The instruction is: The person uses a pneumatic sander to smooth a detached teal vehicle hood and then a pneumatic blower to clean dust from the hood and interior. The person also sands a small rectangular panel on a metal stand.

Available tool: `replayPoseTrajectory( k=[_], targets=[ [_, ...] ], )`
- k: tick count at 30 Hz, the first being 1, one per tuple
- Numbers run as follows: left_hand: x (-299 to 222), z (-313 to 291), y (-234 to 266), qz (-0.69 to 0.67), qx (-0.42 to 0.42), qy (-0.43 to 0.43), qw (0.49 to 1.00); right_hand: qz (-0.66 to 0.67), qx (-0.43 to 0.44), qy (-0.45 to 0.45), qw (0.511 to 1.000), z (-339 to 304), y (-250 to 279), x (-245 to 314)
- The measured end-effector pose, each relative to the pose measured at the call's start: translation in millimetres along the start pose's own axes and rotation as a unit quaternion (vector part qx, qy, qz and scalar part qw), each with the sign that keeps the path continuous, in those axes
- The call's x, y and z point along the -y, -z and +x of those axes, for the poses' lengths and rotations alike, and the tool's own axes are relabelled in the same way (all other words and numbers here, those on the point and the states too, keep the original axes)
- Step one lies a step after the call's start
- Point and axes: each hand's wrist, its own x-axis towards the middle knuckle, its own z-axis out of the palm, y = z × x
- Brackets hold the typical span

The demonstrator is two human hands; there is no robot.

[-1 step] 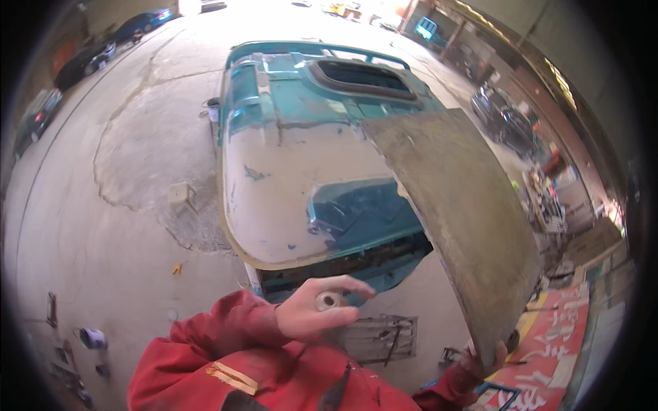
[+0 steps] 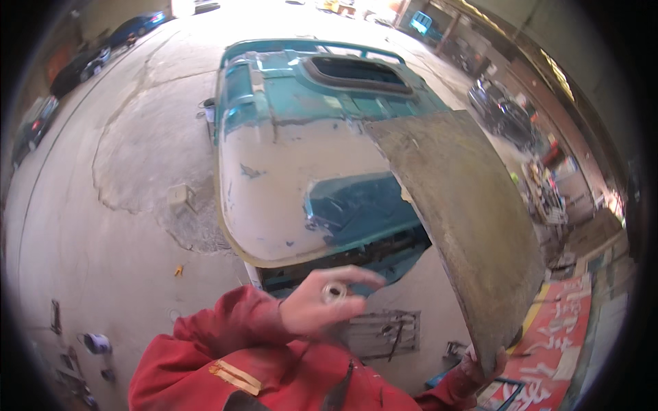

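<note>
Out in front of my chest, my left hand (image 2: 319, 301) has its thumb and forefinger stretched apart. Against the palm sits a small whitish ring-shaped thing with a dark hole (image 2: 334, 292), perhaps a tape roll; the other fingers are hidden, curled around it. At the lower right my right hand (image 2: 483, 361) grips the bottom edge of a large, thin, brownish-grey board (image 2: 473, 205). This board slants up beside a teal vehicle cab (image 2: 288, 185). The cab's near surface is mostly coated matt off-white, with a dark blue-teal patch left bare.
A small beige stool (image 2: 181, 198) stands on the concrete floor left of the cab. Below my left hand lies a metal frame (image 2: 384, 334). A paint bucket (image 2: 96, 342) is at the lower left, a red banner (image 2: 548, 342) at the lower right. A dark car (image 2: 504, 113) is parked at the right.
Slight shifts only: my left hand has moved a little right and up with the ring-shaped thing. The board stays in my right hand, almost unmoved.
</note>
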Motion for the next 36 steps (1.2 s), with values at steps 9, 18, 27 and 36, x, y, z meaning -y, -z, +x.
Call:
replayPoseTrajectory(
  k=[9,18,27,36],
  targets=[
    [59.0,132.0,-88.9,0.056,0.038,0.059,0.996,-0.177,-0.049,0.047,0.982,-128.9,209.2,-43.3],
    [243.6,135.3,-145.2,0.111,0.171,0.304,0.931,0.135,-0.011,-0.539,0.831,-142.9,275.2,30.1],
    [380.0,113.4,-156.8,0.115,0.094,0.487,0.861,-0.020,0.239,-0.509,0.827,-167.2,252.5,4.5],
    [456.5,102.6,-131.0,0.140,0.129,0.544,0.817,0.159,-0.026,-0.866,0.472,-240.9,247.4,-7.6]
  ],
)
